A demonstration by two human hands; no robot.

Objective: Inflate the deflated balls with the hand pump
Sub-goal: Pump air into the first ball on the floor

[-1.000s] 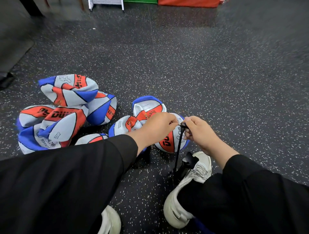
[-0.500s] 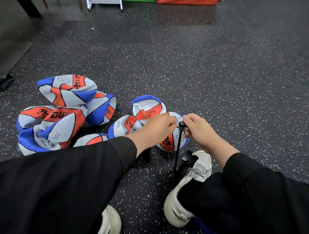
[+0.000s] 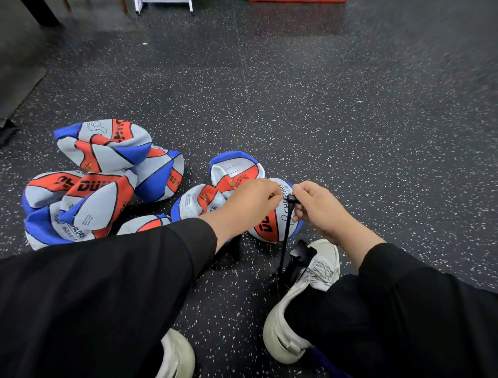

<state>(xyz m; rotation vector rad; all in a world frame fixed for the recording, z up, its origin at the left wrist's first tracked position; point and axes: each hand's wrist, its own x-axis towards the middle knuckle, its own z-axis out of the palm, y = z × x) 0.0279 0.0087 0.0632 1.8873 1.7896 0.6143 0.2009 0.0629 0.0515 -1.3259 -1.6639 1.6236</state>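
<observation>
While the rounder ball (image 3: pixel 272 224) is lying on the speckled floor (image 3: pixel 350 121) near the right shoe (image 3: pixel 301 305), both hands are meeting above it: the right hand (image 3: pixel 318 207) is pinching the black hose tip (image 3: pixel 291 200), the left hand (image 3: pixel 250 199) is curling its fingertips against it, and crumpled balls (image 3: pixel 89 186) are lying at the left.

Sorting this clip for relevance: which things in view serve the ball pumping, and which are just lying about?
Job:
- left hand and right hand at the hose tip
- round ball
- hand pump
- deflated balls

Lying about:
- white frame
- red mat
</observation>
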